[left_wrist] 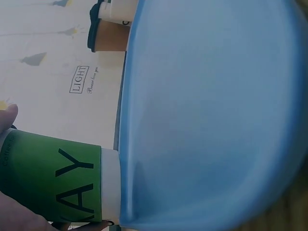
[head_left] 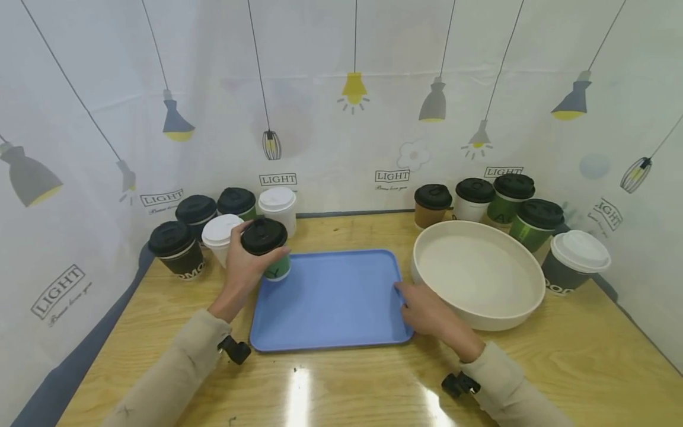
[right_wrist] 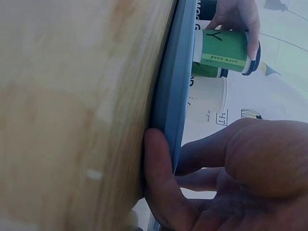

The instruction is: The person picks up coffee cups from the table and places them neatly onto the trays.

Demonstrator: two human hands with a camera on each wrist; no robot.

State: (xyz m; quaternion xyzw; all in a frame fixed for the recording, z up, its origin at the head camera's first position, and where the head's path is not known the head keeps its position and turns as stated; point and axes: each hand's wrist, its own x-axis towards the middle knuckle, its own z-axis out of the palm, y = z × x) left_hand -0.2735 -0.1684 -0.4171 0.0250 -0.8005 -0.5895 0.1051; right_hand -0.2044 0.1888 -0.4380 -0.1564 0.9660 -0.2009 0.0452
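Note:
My left hand [head_left: 241, 267] grips a green paper cup [head_left: 278, 270] with a black lid [head_left: 264, 235], thumb on one side and fingers on the other. The cup is upright at the back left corner of a blue tray [head_left: 331, 302]; dark letters show on its green sleeve in the left wrist view. On the tray's right edge, my right hand [head_left: 431, 313] pinches the rim, with one finger [right_wrist: 159, 154] against its outer side in the right wrist view. The tray lies on the wooden table with nothing else on it.
Behind my left hand stand several lidded cups, among them a black one [head_left: 184, 261] and a white one [head_left: 280, 207]. A round cream bowl [head_left: 480, 320] sits right of the tray. Several more cups, including a brown one [head_left: 431, 216], curve around behind it. A printed curtain [head_left: 331, 148] encloses the table.

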